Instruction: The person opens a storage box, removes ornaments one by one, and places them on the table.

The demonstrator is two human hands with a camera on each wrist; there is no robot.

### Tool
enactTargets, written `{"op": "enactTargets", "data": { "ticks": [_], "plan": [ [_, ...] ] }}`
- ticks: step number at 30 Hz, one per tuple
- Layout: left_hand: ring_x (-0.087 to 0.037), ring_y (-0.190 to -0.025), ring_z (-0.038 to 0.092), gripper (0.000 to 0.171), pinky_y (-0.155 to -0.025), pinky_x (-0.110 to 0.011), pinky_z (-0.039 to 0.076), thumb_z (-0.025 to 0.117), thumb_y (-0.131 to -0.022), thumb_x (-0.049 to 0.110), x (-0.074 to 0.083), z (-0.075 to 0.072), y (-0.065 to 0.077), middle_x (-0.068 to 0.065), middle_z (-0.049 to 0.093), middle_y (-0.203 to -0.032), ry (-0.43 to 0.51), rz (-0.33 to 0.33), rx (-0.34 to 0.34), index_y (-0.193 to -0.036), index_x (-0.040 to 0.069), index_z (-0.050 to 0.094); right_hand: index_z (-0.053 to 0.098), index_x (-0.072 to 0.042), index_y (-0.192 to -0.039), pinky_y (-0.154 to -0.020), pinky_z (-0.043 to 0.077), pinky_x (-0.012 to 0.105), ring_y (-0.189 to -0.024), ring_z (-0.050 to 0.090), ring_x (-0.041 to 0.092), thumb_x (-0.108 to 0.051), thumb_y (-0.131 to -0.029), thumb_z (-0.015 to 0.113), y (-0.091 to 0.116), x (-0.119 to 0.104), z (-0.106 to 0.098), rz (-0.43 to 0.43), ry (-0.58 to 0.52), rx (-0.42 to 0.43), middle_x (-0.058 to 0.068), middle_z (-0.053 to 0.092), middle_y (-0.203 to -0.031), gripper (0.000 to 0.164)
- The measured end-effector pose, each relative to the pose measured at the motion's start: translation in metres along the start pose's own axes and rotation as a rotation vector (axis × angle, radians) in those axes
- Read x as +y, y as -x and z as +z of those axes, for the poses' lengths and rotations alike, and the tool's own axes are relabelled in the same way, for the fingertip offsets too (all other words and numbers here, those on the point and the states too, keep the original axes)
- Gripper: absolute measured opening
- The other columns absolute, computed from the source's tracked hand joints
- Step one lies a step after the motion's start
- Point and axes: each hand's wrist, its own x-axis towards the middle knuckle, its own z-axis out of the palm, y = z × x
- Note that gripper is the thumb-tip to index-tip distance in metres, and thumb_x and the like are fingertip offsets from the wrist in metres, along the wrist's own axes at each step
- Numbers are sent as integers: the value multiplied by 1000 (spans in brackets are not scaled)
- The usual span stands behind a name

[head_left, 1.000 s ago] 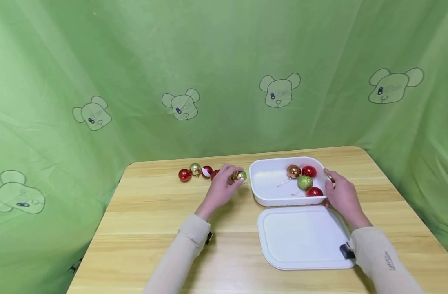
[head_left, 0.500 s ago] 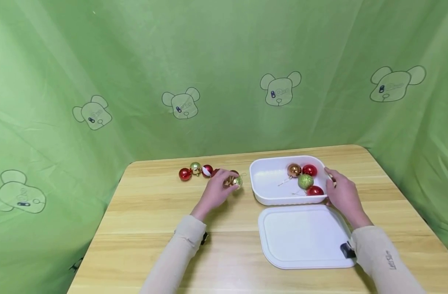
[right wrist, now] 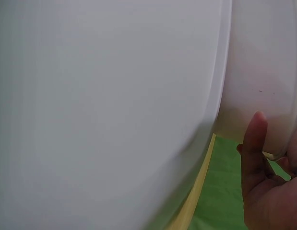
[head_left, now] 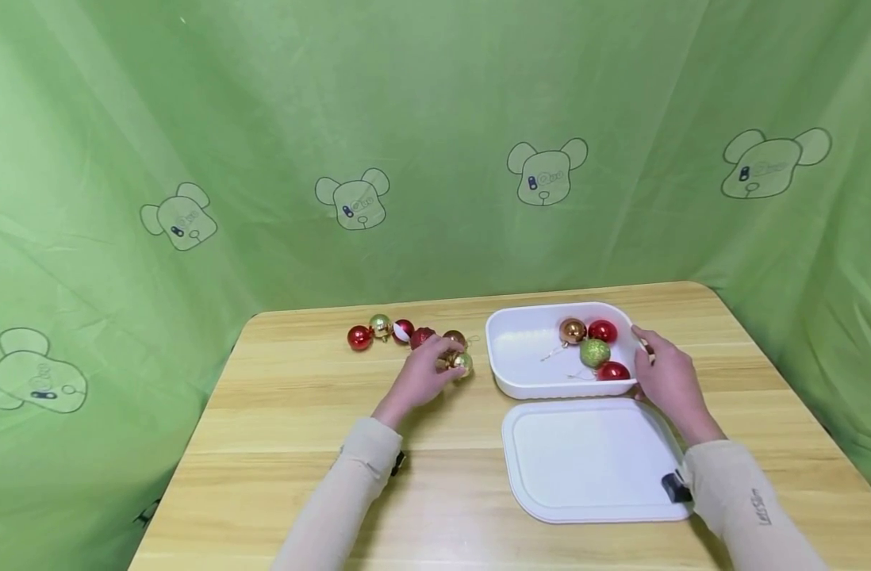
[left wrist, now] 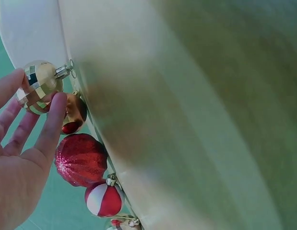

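My left hand [head_left: 417, 379] pinches a shiny gold-green Christmas bauble [head_left: 463, 363] between thumb and fingers, left of a white plastic box [head_left: 512, 354]. In the left wrist view, the bauble's [left wrist: 41, 79] metal cap points away from the palm. Just behind it is a copper bauble [head_left: 455, 339], beside a ribbed red glitter bauble [head_left: 423, 337]. My right hand [head_left: 669, 382] grips the box's right end; in the right wrist view one digit lies along the outer wall [right wrist: 263, 72]. Inside the box are a copper bauble [head_left: 573, 331], a green glitter bauble [head_left: 595, 354] and two red ones.
A white lid [head_left: 592, 460] lies flat in front of the box, partly under the right wrist. Farther left along the row are a red-and-white bauble [head_left: 403, 331], a gold-green bauble [head_left: 381, 326] and a red bauble [head_left: 360, 338]. Green cloth [head_left: 435, 230] hangs behind the table.
My left hand has drawn slightly left and towards me with the gold-green bauble, uncovering the copper and ribbed red baubles behind. The right hand and box stay in place.
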Motion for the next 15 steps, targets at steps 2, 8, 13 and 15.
{"op": "enactTargets", "data": {
  "ticks": [2,8,13,15],
  "plan": [
    [-26,-114,67,41,-100,-38,58,76,-95,27,0,1,1,-4,62,-134,-9,-2,-6,-133,17,66,28,-5,-162,-45,55,31,-57,61,23,-16,-110,38,1,-1,0,-3,4,3,32,52,-123,54],
    [-24,-113,67,39,-101,-37,57,75,-96,28,-1,1,0,-3,64,-131,-42,7,-4,-132,17,66,29,-5,-162,-45,55,31,-57,61,23,-17,-110,39,0,-1,1,-9,4,7,33,52,-123,54],
    [-22,-112,66,38,-100,-38,57,74,-97,28,-2,1,-1,-4,65,-127,-73,15,-5,-132,17,67,28,-6,-162,-46,56,32,-57,61,23,-17,-110,38,-1,0,0,-3,2,3,32,52,-125,54],
    [-22,-111,65,38,-100,-38,57,74,-97,29,-2,0,-1,-4,66,-126,-84,17,-7,-132,17,67,28,-6,-162,-46,56,31,-57,61,23,-16,-110,38,-1,0,0,-6,5,5,32,52,-124,54]
  ]
}}
